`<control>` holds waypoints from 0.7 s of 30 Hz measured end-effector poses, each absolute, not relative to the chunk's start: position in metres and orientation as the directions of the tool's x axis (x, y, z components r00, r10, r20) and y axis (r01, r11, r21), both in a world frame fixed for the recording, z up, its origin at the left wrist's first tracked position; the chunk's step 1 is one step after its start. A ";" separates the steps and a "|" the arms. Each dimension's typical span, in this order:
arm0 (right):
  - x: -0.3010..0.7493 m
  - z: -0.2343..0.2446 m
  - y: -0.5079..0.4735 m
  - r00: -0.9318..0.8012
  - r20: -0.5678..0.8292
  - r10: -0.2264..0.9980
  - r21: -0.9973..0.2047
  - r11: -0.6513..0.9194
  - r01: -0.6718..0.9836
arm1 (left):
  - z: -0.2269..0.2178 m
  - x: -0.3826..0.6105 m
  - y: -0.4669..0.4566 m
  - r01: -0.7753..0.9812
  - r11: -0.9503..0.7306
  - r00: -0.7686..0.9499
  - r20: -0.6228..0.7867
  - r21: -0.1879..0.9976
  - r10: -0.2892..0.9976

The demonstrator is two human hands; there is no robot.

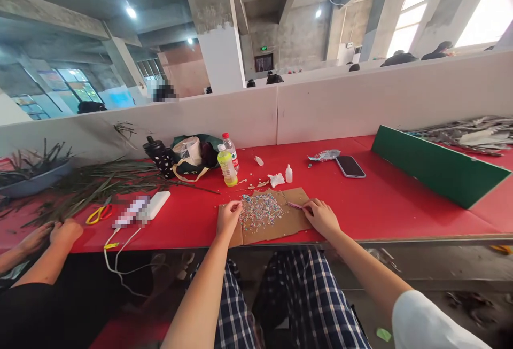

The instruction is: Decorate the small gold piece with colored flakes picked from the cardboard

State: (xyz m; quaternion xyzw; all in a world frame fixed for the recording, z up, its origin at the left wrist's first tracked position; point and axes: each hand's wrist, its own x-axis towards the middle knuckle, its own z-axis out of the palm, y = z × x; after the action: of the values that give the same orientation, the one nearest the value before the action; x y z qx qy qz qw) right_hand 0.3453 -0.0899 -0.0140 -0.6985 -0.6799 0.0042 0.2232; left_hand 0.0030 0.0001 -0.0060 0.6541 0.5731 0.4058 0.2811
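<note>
A sheet of brown cardboard [296, 223] lies at the front edge of the red table. Many tiny multicoloured beads or chips [262, 211] are spread across its middle. At the sheet's left side, my left hand [230, 218] has its fingertips pinched together; whatever they hold is too small to make out. My right hand [323, 216] rests over the right side of the cardboard, thumb and fingers closed on the end of a thin pinkish stick-like tool [295, 206]. The tool points left toward the beads. A small clump [246, 198] of similar bits sits at the pile's upper left.
Behind the cardboard stand a small white squeeze bottle [289, 173], crumpled tissue [276, 179] and a drink bottle [227, 166]. A phone [350, 167] and green board [436, 167] are at right. At left are yellow-handled pliers [96, 214], a white power bank [157, 206] and a co-worker's hands [60, 234].
</note>
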 end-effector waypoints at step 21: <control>0.349 -0.009 -0.098 -0.042 0.448 0.893 -0.160 0.126 0.979 | -0.003 0.013 0.000 0.513 -0.182 0.016 0.202 0.839 0.979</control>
State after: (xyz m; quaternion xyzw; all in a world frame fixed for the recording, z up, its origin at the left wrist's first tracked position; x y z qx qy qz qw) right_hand 0.3491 -0.0980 -0.0094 -0.6540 -0.7155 -0.0951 0.2263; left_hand 0.0133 -0.0003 -0.0031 0.6524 0.5717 0.4065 0.2868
